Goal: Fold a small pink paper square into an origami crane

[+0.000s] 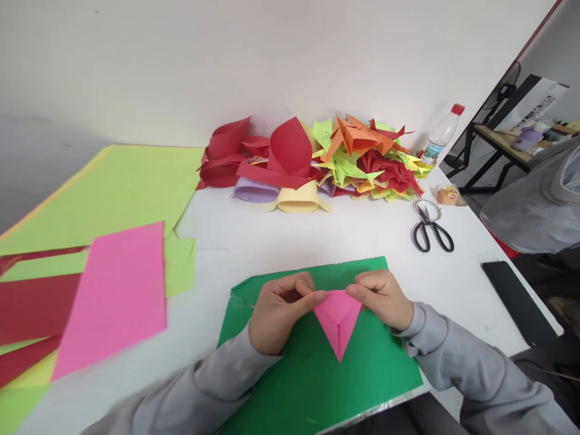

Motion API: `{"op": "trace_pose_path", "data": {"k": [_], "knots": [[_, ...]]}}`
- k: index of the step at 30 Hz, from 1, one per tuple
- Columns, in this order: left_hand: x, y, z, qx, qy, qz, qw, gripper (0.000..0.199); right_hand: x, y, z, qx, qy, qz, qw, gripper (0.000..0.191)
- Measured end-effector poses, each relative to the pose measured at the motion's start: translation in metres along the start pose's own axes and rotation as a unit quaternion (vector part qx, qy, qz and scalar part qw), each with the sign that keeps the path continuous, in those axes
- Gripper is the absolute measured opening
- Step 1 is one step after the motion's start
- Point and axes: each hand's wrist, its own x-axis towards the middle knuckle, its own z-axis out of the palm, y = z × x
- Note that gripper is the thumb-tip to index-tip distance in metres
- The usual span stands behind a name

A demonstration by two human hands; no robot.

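Note:
A folded pink paper (338,317), shaped like a triangle with its point toward me, is stretched between my hands above a green board (317,393). My left hand (283,311) pinches its upper left corner between thumb and fingers. On the upper right corner, my right hand (383,296) is closed in the same kind of pinch. Creases run from the middle of the paper to its edges and down to the tip. My curled fingers hide the paper's two top corners.
Left lie a pink sheet (120,290), red sheets (36,308) and large lime-green sheets (113,193). Folded red paper shapes (290,148) and star-like paper pieces (353,142) pile against the wall. Scissors (428,226), a bottle (440,136), a wrapped snack (447,194) and a phone (519,302) are right.

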Motion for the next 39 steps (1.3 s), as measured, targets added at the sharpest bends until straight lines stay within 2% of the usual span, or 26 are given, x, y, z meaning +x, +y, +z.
{"op": "trace_pose_path", "data": {"k": [7, 11, 15, 17, 22, 26, 28, 32, 39], "knots": [[0.002, 0.001, 0.001, -0.016, -0.006, -0.010, 1.000, 0.041, 0.003, 0.000, 0.000, -0.034, 0.017, -0.015, 0.999, 0.061], [0.001, -0.001, 0.001, -0.006, 0.002, -0.015, 1.000, 0.042, 0.003, 0.001, 0.000, -0.016, 0.023, 0.024, 0.999, 0.060], [0.000, 0.002, 0.002, 0.037, -0.048, -0.048, 0.997, 0.039, 0.001, 0.004, 0.001, 0.011, 0.022, 0.045, 0.999, 0.057], [0.000, 0.004, 0.003, 0.066, -0.066, -0.045, 0.995, 0.040, 0.000, 0.005, 0.003, 0.037, 0.021, 0.050, 0.998, 0.054], [-0.001, 0.002, 0.004, 0.061, -0.035, -0.022, 0.997, 0.040, -0.003, 0.008, 0.011, 0.112, -0.031, 0.083, 0.990, 0.039], [-0.003, 0.001, 0.008, 0.029, -0.100, -0.068, 0.992, 0.027, -0.004, 0.009, 0.013, 0.130, -0.022, 0.060, 0.989, 0.036], [-0.004, 0.002, 0.010, 0.027, -0.130, -0.066, 0.989, 0.022, -0.004, 0.010, 0.013, 0.143, -0.029, 0.063, 0.987, 0.035], [-0.006, 0.004, 0.012, 0.038, -0.134, -0.045, 0.989, 0.017, -0.003, 0.011, 0.013, 0.142, -0.066, 0.087, 0.984, 0.043], [-0.006, 0.005, 0.013, 0.043, -0.149, -0.057, 0.986, 0.024, -0.004, 0.004, 0.012, 0.076, -0.019, 0.052, 0.996, 0.047]]}}
